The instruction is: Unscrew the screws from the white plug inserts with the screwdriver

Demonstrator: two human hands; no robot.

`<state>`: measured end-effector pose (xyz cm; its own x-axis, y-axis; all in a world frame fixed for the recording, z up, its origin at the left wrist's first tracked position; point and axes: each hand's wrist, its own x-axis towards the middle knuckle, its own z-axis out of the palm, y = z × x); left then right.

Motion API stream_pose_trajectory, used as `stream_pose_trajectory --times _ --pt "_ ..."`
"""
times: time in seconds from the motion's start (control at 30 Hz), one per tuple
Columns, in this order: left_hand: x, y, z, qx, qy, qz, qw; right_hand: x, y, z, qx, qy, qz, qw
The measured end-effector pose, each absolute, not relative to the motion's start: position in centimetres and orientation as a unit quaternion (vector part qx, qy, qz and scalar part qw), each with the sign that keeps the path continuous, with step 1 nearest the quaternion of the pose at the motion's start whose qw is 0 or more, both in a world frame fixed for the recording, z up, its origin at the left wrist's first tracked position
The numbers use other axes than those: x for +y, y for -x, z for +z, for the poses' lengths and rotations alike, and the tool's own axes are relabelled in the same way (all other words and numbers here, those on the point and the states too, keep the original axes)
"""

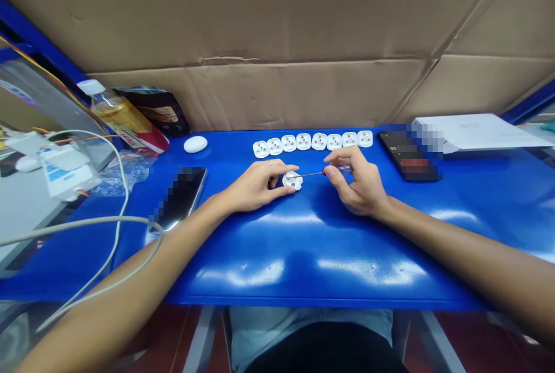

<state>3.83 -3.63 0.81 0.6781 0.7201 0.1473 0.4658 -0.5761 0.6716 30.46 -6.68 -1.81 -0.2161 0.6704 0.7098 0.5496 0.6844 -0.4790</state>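
Between the thumb and fingers of my left hand [264,185] is a small white plug housing [296,183] with metal parts inside, held low over the blue table [277,246]. My right hand [359,185] grips the handle of a screwdriver [310,174], which has a red collar. Its thin shaft points left and its tip reaches into the housing. Behind my hands, several similar white plug housings [319,141] stand in a row, each showing metal parts.
A phone [410,156] lies by a white box [481,130] at right. To the left are another phone [184,194], a white oval object [195,144], a bottle [125,121] and a dark pouch [151,108]. A pale cable [124,220] loops over my left forearm. Cardboard [277,32] stands behind.
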Motion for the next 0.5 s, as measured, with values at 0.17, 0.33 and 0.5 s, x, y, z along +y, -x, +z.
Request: stream_pose_trajectory --times 0.17,0.33,0.5 --pt "-3.62 -3.89 0.66 0.342 -0.867 0.208 0.297 -6.82 -30.5 -1.74 -0.792 0.365 0.057 0.486" --pt "-3.56 -3.82 0.73 0.336 -0.874 0.204 0.288 -6.82 -30.72 -1.61 -0.793 0.376 0.076 0.473" --pt "-3.6 -3.75 0.7 0.335 -0.879 0.204 0.273 -6.66 -30.53 -1.71 -0.778 0.396 0.08 0.48"
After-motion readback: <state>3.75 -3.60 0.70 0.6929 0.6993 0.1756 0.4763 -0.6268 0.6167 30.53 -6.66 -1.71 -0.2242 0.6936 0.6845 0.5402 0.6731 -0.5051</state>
